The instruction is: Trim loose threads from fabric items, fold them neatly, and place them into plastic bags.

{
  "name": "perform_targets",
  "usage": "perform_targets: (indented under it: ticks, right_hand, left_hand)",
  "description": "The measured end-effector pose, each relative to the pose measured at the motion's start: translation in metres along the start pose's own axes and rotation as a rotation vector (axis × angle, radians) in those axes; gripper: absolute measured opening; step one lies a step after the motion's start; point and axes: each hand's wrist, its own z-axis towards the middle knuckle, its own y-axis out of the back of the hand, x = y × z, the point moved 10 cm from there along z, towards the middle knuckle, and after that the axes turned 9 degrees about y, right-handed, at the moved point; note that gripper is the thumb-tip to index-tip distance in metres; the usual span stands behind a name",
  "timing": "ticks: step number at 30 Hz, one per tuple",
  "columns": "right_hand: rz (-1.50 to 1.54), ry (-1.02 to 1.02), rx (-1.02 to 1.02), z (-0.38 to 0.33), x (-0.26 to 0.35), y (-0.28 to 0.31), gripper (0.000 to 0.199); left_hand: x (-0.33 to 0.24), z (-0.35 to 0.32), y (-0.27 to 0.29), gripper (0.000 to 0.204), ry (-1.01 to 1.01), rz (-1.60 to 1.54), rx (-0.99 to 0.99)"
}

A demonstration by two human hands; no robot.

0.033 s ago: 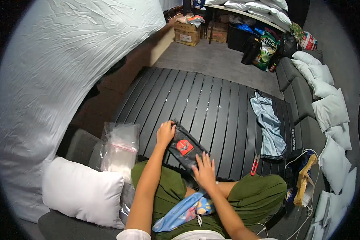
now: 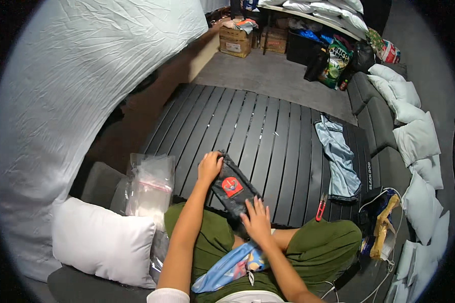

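Note:
A flat black fabric pouch (image 2: 229, 202) with a red patch (image 2: 232, 187) lies at the near edge of the black slatted table, in front of my lap. My left hand (image 2: 210, 165) is closed on its upper end, fingers curled over the corner. At the lower right edge, my right hand (image 2: 258, 218) rests with fingers stretched out and slightly apart, fingertips touching the pouch. Whatever is under the pouch is hidden. A blue patterned cloth (image 2: 222, 267) lies across my lap below the right wrist.
Red-handled thread snips (image 2: 321, 209) lie right of my hands on the slatted table (image 2: 268, 146), near a light-blue fabric piece (image 2: 337, 159). Clear plastic bags (image 2: 150, 187) and a white pillow (image 2: 103, 242) sit left. A white cable (image 2: 400, 214) loops beside a yellow packet (image 2: 384, 227) at right.

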Motion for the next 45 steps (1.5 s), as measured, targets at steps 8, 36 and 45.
perform_targets:
  ticks: [8, 36, 45]
  right_hand:
    - [-0.009, 0.316, 0.025, 0.004, 0.032, 0.032, 0.057]
    - [-0.011, 0.511, -0.043, -0.006, 0.008, 0.019, 0.031]
    - [0.523, 0.076, -0.268, 0.039, -0.014, 0.065, 0.015]
  left_hand:
    - [-0.044, 0.002, 0.028, 0.020, -0.269, -0.089, -0.166]
    - [-0.065, -0.067, -0.024, 0.049, 0.084, -0.851, 0.947]
    - [-0.090, -0.148, 0.003, 0.057, -0.572, -0.259, 1.023]
